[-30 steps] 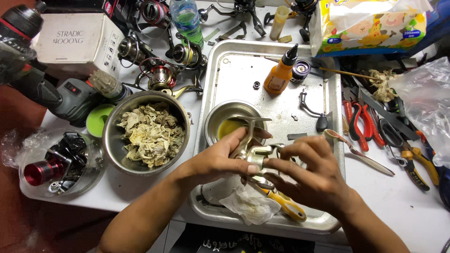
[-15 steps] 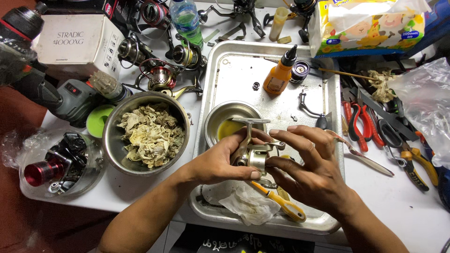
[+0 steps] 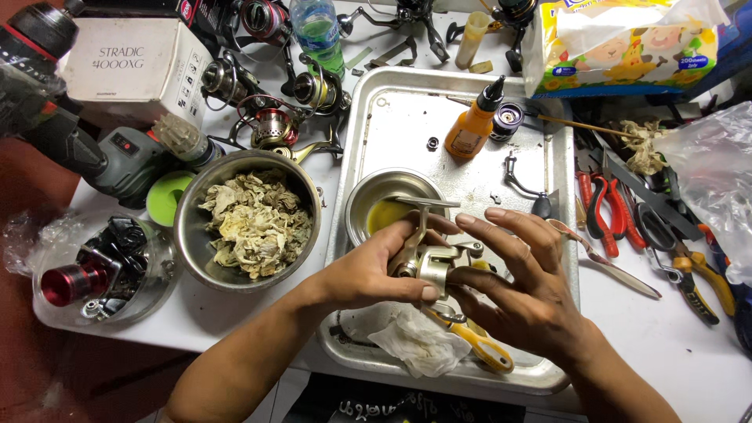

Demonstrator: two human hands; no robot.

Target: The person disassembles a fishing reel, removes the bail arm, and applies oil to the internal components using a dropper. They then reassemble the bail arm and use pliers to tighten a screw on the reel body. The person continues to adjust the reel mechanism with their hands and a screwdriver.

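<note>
My left hand (image 3: 368, 270) grips a silver fishing reel body (image 3: 432, 262) over a metal tray (image 3: 392, 117), with the reel's foot (image 3: 419, 215) pointing up and away. My right hand (image 3: 521, 286) cups the reel's right side, fingers spread over it and fingertips touching it. Just beyond the reel stands a small steel bowl (image 3: 384, 192) with yellow liquid. Below my hands lie a crumpled white tissue (image 3: 415, 341) and a yellow-handled tool (image 3: 482, 348).
On the tray: an orange oil bottle (image 3: 472, 125) and a reel handle (image 3: 521, 184). Left: a large bowl of soiled wipes (image 3: 254, 223), several reels (image 3: 270, 117), a white box (image 3: 129, 66), a tub of parts (image 3: 94, 270). Right: red pliers (image 3: 599, 211), other tools, a tissue box (image 3: 619, 39).
Both hands have lifted and turned the reel slightly; its foot now stands higher, in front of the small bowl. My right fingers have spread wider over the reel.
</note>
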